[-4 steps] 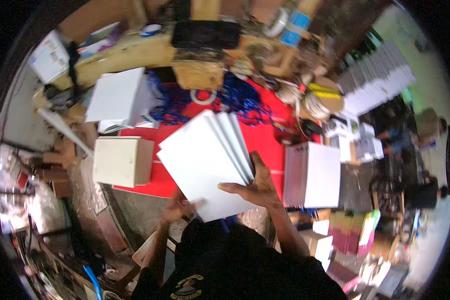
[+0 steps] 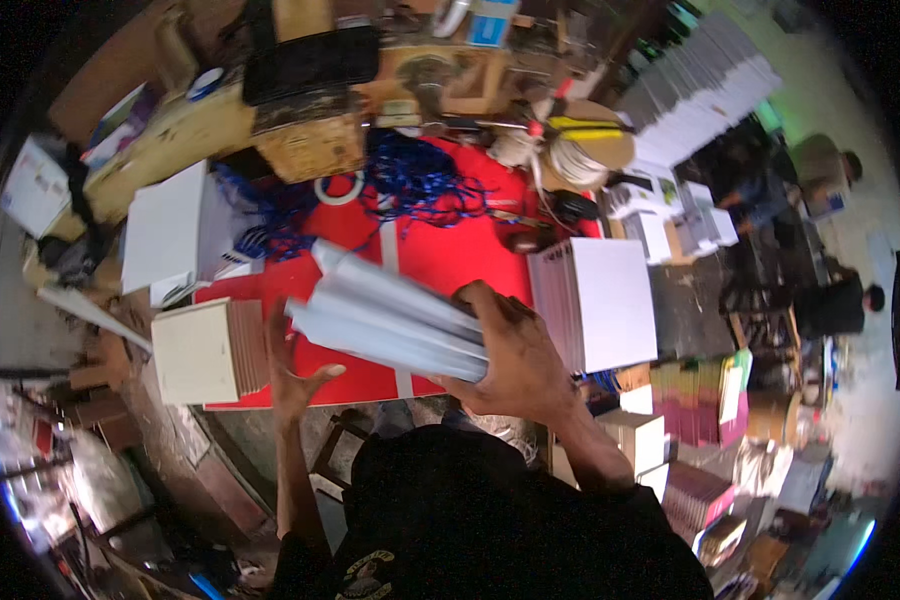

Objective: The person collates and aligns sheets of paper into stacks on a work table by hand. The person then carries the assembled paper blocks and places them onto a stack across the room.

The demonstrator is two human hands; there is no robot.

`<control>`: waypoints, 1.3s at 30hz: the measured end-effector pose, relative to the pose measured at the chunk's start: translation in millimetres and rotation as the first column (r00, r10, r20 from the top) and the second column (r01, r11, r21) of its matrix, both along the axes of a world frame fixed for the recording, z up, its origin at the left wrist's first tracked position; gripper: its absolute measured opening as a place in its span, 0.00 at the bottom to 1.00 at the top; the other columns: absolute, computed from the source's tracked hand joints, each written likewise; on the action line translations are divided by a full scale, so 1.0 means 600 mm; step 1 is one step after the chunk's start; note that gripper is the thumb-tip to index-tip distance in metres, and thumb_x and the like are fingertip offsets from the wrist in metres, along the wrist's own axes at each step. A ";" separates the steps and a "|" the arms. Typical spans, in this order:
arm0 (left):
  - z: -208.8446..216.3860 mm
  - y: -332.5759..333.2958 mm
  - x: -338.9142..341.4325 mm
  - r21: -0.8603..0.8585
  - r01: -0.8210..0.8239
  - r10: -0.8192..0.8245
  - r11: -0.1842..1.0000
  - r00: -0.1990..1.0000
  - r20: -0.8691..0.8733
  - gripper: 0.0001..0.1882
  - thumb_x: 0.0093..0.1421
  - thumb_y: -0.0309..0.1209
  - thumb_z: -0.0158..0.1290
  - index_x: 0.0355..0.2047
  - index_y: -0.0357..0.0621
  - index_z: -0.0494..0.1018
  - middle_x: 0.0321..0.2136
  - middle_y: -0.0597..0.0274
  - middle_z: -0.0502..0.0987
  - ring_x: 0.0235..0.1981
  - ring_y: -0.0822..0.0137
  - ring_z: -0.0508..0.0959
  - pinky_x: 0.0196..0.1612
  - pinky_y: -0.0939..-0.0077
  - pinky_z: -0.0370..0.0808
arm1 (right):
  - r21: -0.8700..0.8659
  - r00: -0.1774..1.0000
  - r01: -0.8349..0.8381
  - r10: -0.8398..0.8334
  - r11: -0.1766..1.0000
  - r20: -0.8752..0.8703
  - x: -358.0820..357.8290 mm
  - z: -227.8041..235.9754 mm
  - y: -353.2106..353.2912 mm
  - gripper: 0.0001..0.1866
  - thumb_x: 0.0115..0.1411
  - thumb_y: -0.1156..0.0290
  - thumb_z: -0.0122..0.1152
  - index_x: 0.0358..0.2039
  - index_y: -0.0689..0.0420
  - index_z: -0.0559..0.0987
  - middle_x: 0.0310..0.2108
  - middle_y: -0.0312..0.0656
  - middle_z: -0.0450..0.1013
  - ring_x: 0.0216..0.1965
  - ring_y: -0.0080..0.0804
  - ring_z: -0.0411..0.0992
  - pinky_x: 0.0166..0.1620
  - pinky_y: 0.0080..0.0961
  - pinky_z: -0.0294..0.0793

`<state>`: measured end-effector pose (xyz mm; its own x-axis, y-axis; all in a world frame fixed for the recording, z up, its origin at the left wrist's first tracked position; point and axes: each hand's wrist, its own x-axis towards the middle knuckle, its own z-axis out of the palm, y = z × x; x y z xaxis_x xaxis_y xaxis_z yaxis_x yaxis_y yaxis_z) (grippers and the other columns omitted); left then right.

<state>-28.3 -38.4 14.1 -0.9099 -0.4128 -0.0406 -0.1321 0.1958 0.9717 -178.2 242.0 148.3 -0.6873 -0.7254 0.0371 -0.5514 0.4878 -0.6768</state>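
Observation:
A small sheaf of white book-like slabs (image 2: 390, 318) is tilted on edge above the red table, blurred by motion. My right hand (image 2: 515, 355) is closed around its right end, thumb on the near side. Free of the slabs, my left hand (image 2: 292, 370) has its fingers apart, with the thumb toward the sheaf. Just left of that hand stands a stack of cream book-like slabs (image 2: 198, 355). Beyond my right hand is a tall stack of white slabs (image 2: 615, 305).
Another white stack (image 2: 165, 230) stands at the far left. Tangled blue ribbon (image 2: 425, 185) and a white ring (image 2: 340, 188) lie on the red surface (image 2: 450, 255). A wooden block (image 2: 315, 145) and a cord spool (image 2: 575, 160) are behind. People (image 2: 830, 300) are at the right.
My left hand has let go of the white slabs and moved left. My right hand has turned the sheaf onto its edge. The whole view has shifted.

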 end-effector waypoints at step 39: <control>-0.168 0.117 -0.088 -0.244 0.147 -0.163 0.958 0.985 -0.047 0.26 0.52 0.37 0.65 0.48 0.38 0.70 0.44 0.54 0.76 0.42 0.60 0.78 0.41 0.61 0.78 | 0.147 0.910 0.414 -0.403 0.898 -0.100 -0.017 -0.306 0.174 0.54 0.35 0.52 0.81 0.58 0.62 0.60 0.45 0.59 0.73 0.47 0.56 0.74 0.48 0.44 0.75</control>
<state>-81.2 31.7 -87.0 -0.9609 -0.2564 0.1041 -0.0190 0.4364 0.8996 -188.5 346.6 -35.1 -0.9244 -0.3815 -0.0009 -0.3209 0.7788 -0.5390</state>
